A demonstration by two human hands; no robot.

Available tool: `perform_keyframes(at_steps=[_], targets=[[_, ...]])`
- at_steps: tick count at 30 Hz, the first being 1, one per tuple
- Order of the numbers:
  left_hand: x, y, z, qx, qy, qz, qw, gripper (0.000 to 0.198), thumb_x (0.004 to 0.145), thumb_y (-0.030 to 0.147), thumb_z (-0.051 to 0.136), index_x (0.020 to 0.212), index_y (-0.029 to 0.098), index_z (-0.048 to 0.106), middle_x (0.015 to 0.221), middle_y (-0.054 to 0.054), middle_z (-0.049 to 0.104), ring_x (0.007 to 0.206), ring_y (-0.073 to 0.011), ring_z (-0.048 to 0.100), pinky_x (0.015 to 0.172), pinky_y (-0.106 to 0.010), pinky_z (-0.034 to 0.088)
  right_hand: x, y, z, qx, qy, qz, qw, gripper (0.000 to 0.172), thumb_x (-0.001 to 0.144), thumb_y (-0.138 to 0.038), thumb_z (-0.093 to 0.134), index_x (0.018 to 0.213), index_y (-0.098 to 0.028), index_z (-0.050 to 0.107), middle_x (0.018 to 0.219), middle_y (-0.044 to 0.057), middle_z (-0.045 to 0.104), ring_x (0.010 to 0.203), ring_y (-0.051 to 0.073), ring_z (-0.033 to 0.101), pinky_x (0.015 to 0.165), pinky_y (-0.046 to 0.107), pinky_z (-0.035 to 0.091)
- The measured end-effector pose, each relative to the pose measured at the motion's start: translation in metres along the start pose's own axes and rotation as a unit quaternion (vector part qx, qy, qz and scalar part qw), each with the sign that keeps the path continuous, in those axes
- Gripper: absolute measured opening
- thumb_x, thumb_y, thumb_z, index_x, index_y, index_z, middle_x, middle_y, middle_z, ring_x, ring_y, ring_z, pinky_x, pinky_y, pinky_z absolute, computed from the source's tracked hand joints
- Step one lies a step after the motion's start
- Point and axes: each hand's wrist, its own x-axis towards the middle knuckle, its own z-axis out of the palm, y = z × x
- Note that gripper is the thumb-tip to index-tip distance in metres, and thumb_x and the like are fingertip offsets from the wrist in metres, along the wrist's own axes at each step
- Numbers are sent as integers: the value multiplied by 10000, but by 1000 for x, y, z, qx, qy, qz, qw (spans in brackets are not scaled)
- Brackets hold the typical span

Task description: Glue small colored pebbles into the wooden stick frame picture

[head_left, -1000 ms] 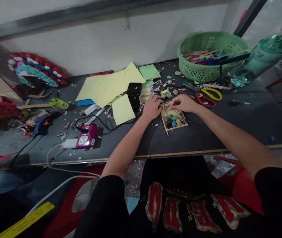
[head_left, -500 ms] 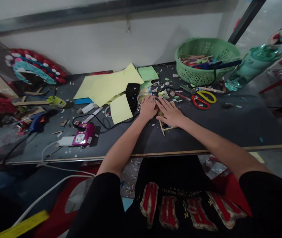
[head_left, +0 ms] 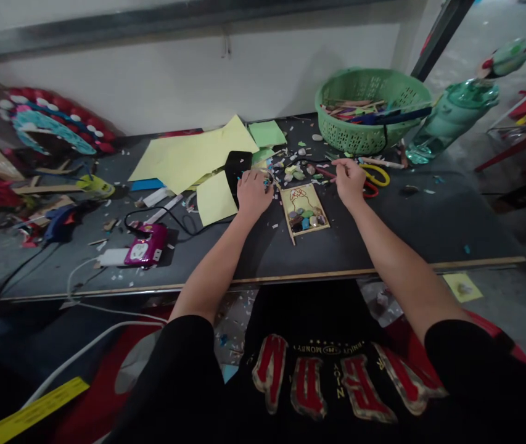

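A small stick-framed panel (head_left: 305,208) lies on the dark table, with a red line drawing on its upper part and several painted pebbles (head_left: 308,220) along its lower part. My left hand (head_left: 254,192) is just left of the panel, beside the black phone-like object (head_left: 237,165), fingers bent over a round transparent item; whether it grips anything is hidden. Right of the panel, my right hand (head_left: 350,180) is closed, fingertips pinched at the end of a dark reddish stick (head_left: 325,172). Loose pebbles (head_left: 295,172) lie between the hands, behind the panel.
A green basket (head_left: 350,132) of sticks stands at the back, with a green bottle (head_left: 452,117) to its right. Scissors (head_left: 378,176) lie behind my right hand. Yellow paper (head_left: 184,157), a purple power adapter (head_left: 147,245) with cords and a blue glue gun (head_left: 61,223) are on the left.
Both hands have come off the panel and moved apart, left hand leftward and right hand to the right and back. The panel and its pebbles are now uncovered. The view has shifted slightly.
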Motion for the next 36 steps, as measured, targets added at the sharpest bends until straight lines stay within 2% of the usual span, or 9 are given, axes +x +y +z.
perform_keyframes(at_steps=[7,12,17,20,23,26,29,33,36], targets=[[-1,-8,11,18,-32,8,999,136,894,248,566,858,164,667,1035,-147,710,1182,-337,568,984,-497,451,-23,-11,18,0,-130,-64,989,339,951,-491,487,958,-196,652,606,-13,584,459,136,551,499,290,488],[2,-13,20,-81,57,53,994,300,1011,371,417,968,172,636,1019,-131,710,1059,-280,617,934,-442,461,-18,-9,20,33,-69,-53,996,358,953,-520,503,1163,-230,502,746,19,645,558,168,648,564,321,535],[-3,-1,20,-157,47,155,974,352,1036,431,366,1024,195,628,974,-85,717,962,-214,634,881,-367,467,-21,-14,20,10,-46,-92,995,320,960,-513,477,1083,-220,513,879,58,644,669,169,665,637,344,555],[-6,6,19,-155,46,202,966,375,1040,437,351,1055,187,630,983,-85,721,954,-210,634,863,-355,465,-29,-24,22,-2,-63,-133,989,236,956,-423,484,1041,-214,551,863,52,646,732,178,659,721,361,565],[-7,6,18,-145,52,225,962,394,1040,437,343,1075,174,634,998,-99,719,971,-208,639,864,-347,480,-37,-35,24,-9,-82,-177,981,271,924,-373,528,1138,-210,556,881,51,658,785,198,646,816,404,558],[-7,4,17,-129,48,241,961,398,1037,431,351,1089,173,650,1013,-113,713,994,-214,642,881,-354,492,-41,-43,24,-36,-118,-219,968,324,911,-376,559,1196,-222,582,912,46,652,758,192,604,777,393,548],[-8,3,16,-117,54,263,956,394,1037,405,353,1119,172,659,1016,-120,711,1019,-220,643,887,-357,494,-41,-47,22,-64,-150,-271,949,240,934,-380,563,1085,-231,674,884,43,641,788,194,606,755,369,528],[-11,7,14,-117,75,273,952,366,1036,377,364,1138,186,660,1020,-106,719,1033,-214,647,905,-367,502,-41,-50,21,-65,-138,-330,932,242,948,-399,572,1041,-226,715,900,56,620,863,202,615,781,363,515],[-13,9,11,-112,107,255,955,315,1025,371,404,1153,232,656,1132,-86,710,1142,-216,612,1027,-420,476,-42,-51,23,-55,-144,-337,929,249,962,-419,561,1025,-231,712,911,52,608,861,188,607,783,349,522]])
